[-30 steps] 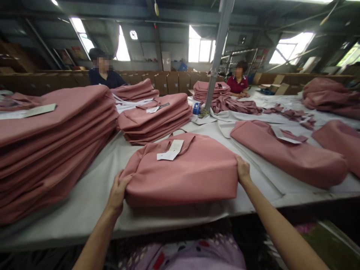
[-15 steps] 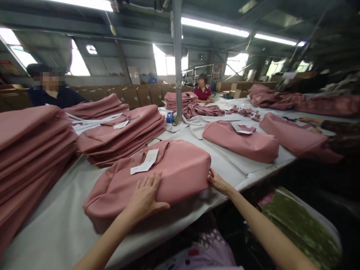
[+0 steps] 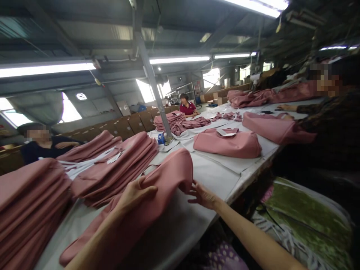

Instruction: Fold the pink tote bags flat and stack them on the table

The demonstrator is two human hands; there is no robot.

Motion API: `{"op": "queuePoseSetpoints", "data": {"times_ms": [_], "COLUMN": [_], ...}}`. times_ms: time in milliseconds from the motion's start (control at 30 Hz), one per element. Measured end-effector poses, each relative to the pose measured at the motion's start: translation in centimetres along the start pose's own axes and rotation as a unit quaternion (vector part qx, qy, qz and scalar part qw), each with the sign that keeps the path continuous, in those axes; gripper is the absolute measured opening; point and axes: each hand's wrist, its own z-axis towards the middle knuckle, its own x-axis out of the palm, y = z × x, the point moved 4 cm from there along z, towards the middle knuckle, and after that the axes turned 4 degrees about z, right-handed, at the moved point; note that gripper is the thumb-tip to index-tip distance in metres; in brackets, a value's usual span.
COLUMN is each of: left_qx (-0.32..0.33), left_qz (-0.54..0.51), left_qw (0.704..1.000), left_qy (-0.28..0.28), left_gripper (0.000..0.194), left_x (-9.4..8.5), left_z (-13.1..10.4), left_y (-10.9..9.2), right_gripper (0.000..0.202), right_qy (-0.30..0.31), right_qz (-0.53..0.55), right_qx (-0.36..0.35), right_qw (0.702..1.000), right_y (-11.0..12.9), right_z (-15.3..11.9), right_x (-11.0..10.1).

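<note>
A pink leather-like bag [image 3: 168, 176] is tilted up on the pale table cover in front of me, its right end raised and bent. My left hand [image 3: 135, 195] grips its upper edge, thumb on the near face and the other fingers hidden behind. At the raised right end, my right hand [image 3: 204, 195] is open, fingers apart and close to the bag's edge; whether they touch is hard to tell. The bag's white tag is out of sight. Farther right lies a second pink bag [image 3: 227, 144] with a white tag.
Pink bags lie in a tall stack [image 3: 30, 202] at left, with another stack [image 3: 118, 168] behind my left hand. A grey post [image 3: 153, 75] rises from the table. Co-workers sit across and at right. A green bundle [image 3: 306, 210] lies below the table's right edge.
The bag has gone from lying flat to tilted, right end up. My left hand has closed on its upper edge; my right hand's fingers have spread. The view has shifted and tilted.
</note>
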Motion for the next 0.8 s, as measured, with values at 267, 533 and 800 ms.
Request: {"op": "queuePoseSetpoints", "data": {"times_ms": [267,533,800], "left_qx": [0.059,0.079,0.071], "left_qz": [0.041,0.229,0.313], "left_qw": [0.997,0.97,0.94], "left_qy": [0.004,-0.014,0.111], "left_gripper": [0.041,0.037,0.027], "left_x": [0.5,-6.6,7.5], "left_z": [0.3,-0.5,-2.9], "left_y": [-1.3,1.8,0.6], "right_gripper": [0.044,0.01,0.041], "right_qy": [-0.23,-0.019,-0.046], "right_qz": [-0.158,-0.397,-0.522], "right_qx": [-0.111,-0.159,-0.08], "right_qw": [0.954,0.904,0.848], "right_y": [-0.1,9.6,4.1], "right_z": [3.3,-1.7,-5.8], "right_x": [3.0,0.1,-7.6]}}
